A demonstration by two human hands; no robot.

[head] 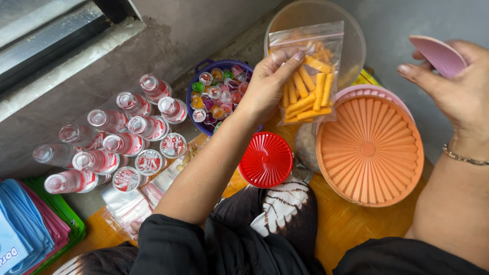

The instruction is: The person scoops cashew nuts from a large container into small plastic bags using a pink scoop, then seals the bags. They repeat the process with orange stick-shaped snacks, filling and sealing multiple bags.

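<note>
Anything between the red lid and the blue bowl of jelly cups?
Head view: the left forearm crosses between red lid and blue bowl; nothing else visible there.

Both hands up, arms bare to the elbow

L hand (267, 84) sits mid-scene, far from the body: forearm runs up from the near dark sleeve, wrist bent, fingers curled in w/ thumb pinched vs. fingertips, closed in a grip. R hand (453, 84) is at the far right, raised, palm turned left, thumb stretched out to the left, fingers curled round at the top, closed. R forearm drops down the right edge; thin bracelet at the wrist.
</note>
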